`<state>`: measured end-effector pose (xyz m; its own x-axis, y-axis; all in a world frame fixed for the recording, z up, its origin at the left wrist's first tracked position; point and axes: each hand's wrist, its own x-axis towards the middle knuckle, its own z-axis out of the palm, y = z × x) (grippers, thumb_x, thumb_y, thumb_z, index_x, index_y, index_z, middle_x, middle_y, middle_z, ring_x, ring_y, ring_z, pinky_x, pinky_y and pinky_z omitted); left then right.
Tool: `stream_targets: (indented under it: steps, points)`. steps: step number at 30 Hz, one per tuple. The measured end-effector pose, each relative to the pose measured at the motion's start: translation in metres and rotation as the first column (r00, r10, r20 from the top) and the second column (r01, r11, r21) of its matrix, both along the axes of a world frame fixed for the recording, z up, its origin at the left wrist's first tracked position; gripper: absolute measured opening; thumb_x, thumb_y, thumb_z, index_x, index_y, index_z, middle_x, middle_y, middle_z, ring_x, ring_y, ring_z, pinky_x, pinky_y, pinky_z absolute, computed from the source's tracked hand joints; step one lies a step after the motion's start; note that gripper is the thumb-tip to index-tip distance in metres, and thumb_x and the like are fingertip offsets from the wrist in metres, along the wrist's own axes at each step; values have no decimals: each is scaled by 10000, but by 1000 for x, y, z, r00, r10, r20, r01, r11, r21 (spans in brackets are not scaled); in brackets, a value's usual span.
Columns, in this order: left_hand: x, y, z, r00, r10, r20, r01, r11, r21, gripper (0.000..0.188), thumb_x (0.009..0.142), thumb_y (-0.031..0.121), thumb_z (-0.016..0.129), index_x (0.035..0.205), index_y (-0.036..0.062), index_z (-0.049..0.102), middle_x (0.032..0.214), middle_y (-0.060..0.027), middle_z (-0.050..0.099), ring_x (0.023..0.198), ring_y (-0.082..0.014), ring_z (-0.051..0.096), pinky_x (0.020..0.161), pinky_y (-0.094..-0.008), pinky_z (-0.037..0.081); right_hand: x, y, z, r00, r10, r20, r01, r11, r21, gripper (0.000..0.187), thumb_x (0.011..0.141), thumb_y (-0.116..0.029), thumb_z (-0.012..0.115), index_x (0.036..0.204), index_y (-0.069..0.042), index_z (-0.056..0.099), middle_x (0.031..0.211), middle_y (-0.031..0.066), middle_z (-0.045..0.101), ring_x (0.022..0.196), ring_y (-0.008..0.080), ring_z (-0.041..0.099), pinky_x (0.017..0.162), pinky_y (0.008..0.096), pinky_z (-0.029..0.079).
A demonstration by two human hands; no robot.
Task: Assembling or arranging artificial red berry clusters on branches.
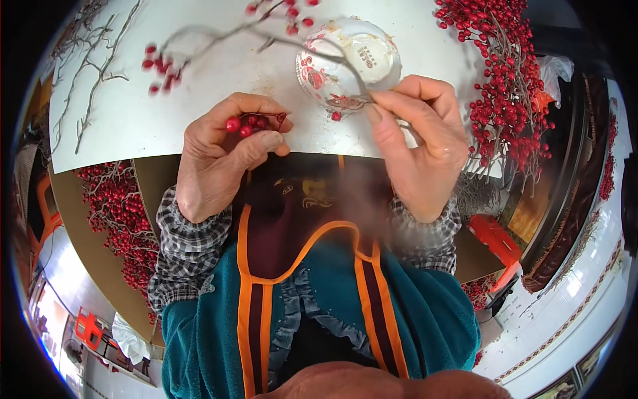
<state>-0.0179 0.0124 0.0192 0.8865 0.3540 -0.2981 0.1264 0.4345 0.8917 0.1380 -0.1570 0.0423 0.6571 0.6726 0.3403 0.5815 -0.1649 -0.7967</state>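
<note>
Berries (252,124) in a small red bunch are pinched in our left hand (222,143), above the table's (219,80) near edge; our right hand (425,133) pinches a branch (349,66). It already bears clusters; our bunch seems unattached, and far-left twigs (102,72) look bare.

Teal top (438,316), orange-edged apron (272,249) and checked sleeves (191,253).
The apron is dark maroon, bound in bright orange trim (243,239) that curves along the top of its bib; its shoulder straps (255,332) are maroon down the middle with orange on both edges, and a gold print (316,191) marks the front. The top looks soft and fuzzy, with a grey-blue ruffle (287,329) at the neckline around a black inner layer (318,352). The sleeves, in black, grey and white check, gather at the wrists above bare hands (222,149).
</note>
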Motion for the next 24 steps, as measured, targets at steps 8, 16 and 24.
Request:
stream_targets:
  steps: [8,16,24]
  points:
    - [13,-12,-9,996,80,30,-84,983,163,173,897,30,668,1063,-15,649,871,-35,645,632,-48,506,580,-183,439,5,-4,-1,989,-93,119,105,989,-101,215,737,28,745,947,-6,718,905,91,605,799,182,591,664,275,496]
    - [27,-17,-13,993,99,63,-111,967,230,133,916,43,649,1039,-8,649,762,4,609,605,-36,480,543,-181,415,7,3,-2,917,-77,391,129,986,-108,231,691,32,750,908,-35,709,891,53,583,625,142,530,544,272,452]
    - [29,-17,-15,992,89,92,-113,949,295,112,920,44,643,1022,-4,645,740,6,595,586,-37,466,526,-183,404,11,8,0,872,4,489,77,986,-146,259,617,23,751,857,-50,691,860,41,581,588,158,501,511,284,426]
